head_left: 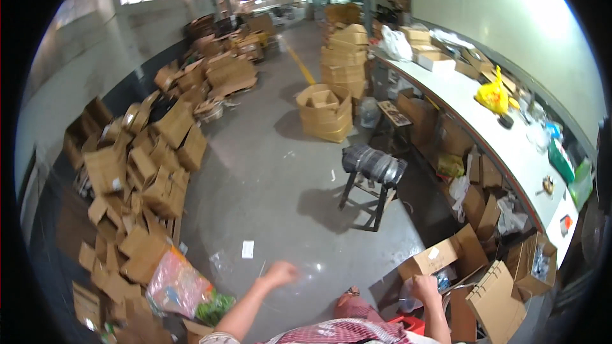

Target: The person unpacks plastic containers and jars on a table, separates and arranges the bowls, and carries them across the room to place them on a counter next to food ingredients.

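Observation:
My left hand (pixel 281 274) is stretched out over the grey floor, left of my body. It is smeared by motion, and its fingers cannot be made out. A white paper slip (pixel 248 250) lies on the floor just beyond it. My right hand (pixel 425 286) is held up with its fingers curled in, close to an open cardboard box (pixel 429 260). Whatever it may hold is hidden. Pale translucent plastic (pixel 408 301) shows beside that hand. Maroon patterned cloth (pixel 338 332) covers my body, and a red object (pixel 411 324) shows at my right side.
Heaped cardboard boxes (pixel 162 191) line the left wall. A stool (pixel 377 205) bears a dark wrapped bundle (pixel 373 165). Farther off stands a large round carton container (pixel 326 113). A long white table (pixel 475 114) with a yellow bag (pixel 493 94) runs along the right.

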Tool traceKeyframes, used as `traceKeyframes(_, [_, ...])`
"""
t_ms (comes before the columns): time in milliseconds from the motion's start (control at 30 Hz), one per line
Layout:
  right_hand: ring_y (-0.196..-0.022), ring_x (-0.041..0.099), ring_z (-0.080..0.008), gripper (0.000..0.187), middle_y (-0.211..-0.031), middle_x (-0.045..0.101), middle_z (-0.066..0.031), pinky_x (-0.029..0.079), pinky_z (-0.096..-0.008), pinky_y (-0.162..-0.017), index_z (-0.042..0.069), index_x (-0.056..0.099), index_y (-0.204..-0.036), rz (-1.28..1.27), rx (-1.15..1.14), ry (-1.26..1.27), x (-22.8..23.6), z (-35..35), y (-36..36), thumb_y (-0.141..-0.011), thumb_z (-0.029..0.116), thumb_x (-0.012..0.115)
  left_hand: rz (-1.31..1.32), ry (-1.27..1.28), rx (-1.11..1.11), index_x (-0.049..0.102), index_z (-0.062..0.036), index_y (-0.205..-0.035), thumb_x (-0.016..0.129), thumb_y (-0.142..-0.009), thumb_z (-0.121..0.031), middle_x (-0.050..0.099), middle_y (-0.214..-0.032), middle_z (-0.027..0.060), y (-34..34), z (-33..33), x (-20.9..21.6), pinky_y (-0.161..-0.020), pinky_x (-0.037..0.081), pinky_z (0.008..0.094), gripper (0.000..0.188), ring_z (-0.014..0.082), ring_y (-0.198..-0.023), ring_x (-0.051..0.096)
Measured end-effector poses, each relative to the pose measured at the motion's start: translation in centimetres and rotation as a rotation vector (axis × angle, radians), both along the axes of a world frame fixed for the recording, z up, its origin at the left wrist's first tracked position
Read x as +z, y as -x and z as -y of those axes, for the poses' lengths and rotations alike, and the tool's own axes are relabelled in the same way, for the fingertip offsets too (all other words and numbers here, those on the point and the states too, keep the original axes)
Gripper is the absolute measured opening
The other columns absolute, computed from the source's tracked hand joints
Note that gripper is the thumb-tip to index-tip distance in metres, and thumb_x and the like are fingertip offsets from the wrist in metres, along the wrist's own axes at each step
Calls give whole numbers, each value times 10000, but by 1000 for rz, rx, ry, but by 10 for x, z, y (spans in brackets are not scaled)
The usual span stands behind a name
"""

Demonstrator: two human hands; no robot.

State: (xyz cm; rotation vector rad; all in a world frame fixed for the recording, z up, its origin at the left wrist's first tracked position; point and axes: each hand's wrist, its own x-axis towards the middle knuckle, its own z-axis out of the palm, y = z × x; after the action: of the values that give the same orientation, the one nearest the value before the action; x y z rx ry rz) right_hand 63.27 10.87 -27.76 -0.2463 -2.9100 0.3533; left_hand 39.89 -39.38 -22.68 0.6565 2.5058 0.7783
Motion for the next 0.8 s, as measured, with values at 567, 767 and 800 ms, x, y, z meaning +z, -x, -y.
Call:
traceKeyframes(567, [-672, 684, -314, 278, -797, 710, -136, 537, -411, -631, 70, 726, -999, -49, -834, 544, 163, -219, 211, -757, 185, 650, 288, -409, -299, 782, -18, -901, 772, -796, -48, 705, -765, 41, 345, -450, 123, -696, 540, 276, 109, 127, -775, 659])
traceKeyframes(767, [-504, 526, -62, 336, -676, 606, 21, 427, -250, -435, 43, 715, -1132, -468, -1209, 959, 191, -266, 203, -803, 70, 654, -221, -614, -906, 786, -63, -913, 778, -740, -25, 729, -834, 84, 380, -652, 174, -716, 531, 314, 177, 215, -787, 678])
traceKeyframes(800, [-493, 515, -59, 336, -664, 603, 23, 420, -246, -433, 40, 714, -1133, -499, -1249, 999, 192, -273, 196, -804, 66, 652, -263, -660, -968, 785, -79, -918, 781, -725, -2, 713, -826, 77, 380, -689, 182, -711, 527, 331, 208, 226, -780, 661])
